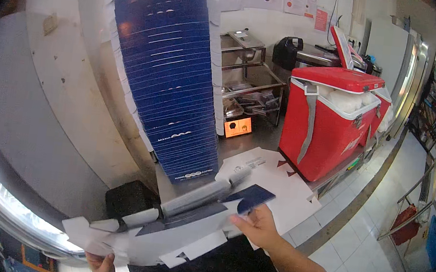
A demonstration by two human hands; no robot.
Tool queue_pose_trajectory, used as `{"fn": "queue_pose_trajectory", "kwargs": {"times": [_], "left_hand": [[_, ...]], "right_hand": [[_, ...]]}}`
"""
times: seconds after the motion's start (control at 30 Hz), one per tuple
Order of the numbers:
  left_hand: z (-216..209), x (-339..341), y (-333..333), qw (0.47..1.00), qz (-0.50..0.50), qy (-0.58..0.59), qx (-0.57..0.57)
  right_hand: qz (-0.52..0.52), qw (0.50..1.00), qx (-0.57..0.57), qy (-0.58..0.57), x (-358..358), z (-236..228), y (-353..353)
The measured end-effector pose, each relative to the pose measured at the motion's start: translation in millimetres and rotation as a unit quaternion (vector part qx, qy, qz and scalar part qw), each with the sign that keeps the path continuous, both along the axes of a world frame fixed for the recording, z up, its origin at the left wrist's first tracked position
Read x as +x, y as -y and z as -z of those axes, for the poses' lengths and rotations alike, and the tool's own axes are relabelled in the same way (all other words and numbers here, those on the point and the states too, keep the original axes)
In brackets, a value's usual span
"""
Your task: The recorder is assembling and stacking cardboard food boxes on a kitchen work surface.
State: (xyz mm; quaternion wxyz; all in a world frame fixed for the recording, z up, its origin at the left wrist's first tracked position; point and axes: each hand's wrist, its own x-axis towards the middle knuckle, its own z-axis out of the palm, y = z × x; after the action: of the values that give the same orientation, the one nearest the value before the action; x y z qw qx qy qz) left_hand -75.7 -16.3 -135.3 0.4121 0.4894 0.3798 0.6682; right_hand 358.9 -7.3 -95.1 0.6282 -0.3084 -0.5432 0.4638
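Upper left-centre: tall stack, blue cardboard. Right of centre: red cooler, lid ajar. Lower centre: flapped white cardboard blank, pinched by left hand and right hand.

Stretches as a dark table from near to far. Carries a tall blue stack at left, a flat white sheet at near right, a rack farther off, an orange card before it, a red cooler at right.
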Motion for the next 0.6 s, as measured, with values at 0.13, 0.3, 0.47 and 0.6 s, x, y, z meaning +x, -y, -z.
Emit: {"fn": "queue_pose_trajectory", "kwargs": {"times": [0.13,0.3,0.47,0.6], "left_hand": [[17.9,1.8,-8.7,1.0,0.006,0.023,-0.018],[28.4,-6.7,-15.3,0.998,0.028,0.051,0.036],[18.1,-4.9,-21.8,0.998,0.008,-0.018,0.052],[-3.1,42.4,-35.3,0.994,-0.028,-0.097,-0.042]], "right_hand": [[0.185,0.971,0.044,0.144,2.3,15.8,-8.8],[-0.024,0.972,-0.205,0.111,7.6,-1.6,-13.0],[0.077,0.938,-0.024,0.337,9.7,11.2,-19.5],[0.097,0.968,-0.121,0.2,1.5,28.6,-35.8]]}}
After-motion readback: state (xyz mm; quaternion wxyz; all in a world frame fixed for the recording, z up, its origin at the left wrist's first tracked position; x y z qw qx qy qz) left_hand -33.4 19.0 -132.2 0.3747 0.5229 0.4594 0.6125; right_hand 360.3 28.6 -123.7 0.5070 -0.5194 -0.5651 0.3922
